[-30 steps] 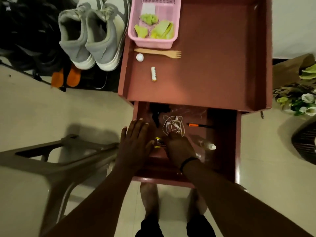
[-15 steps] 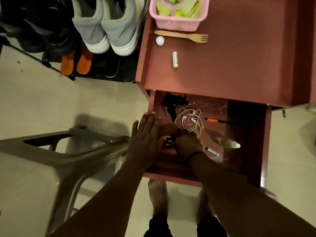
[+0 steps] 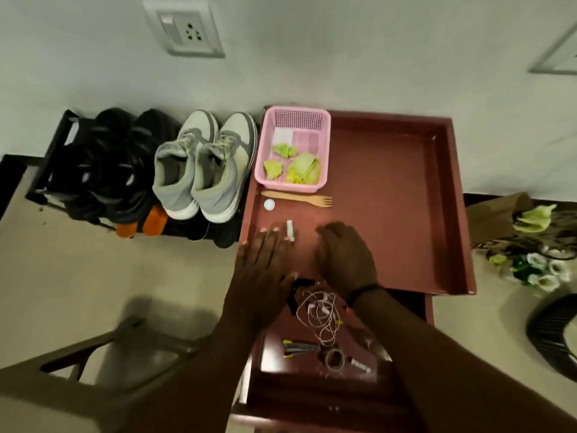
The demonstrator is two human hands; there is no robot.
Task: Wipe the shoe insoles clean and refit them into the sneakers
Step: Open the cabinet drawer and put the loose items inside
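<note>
Both hands have risen from the drawer [image 3: 315, 382] to the desk [image 3: 406, 195]: left hand [image 3: 265, 270] flat, fingers straight; right hand [image 3: 345, 257] loosely curled, holding nothing visible. Sneakers [image 3: 203, 167] sit on the shoe rack left of it, insoles unseen. Best fetch a wipe from the basket [image 3: 324, 145] first, I judge.

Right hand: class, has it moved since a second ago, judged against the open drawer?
Yes. The right hand has left the open drawer and moved away from the person, now over the cabinet top, fingers curled.
</note>
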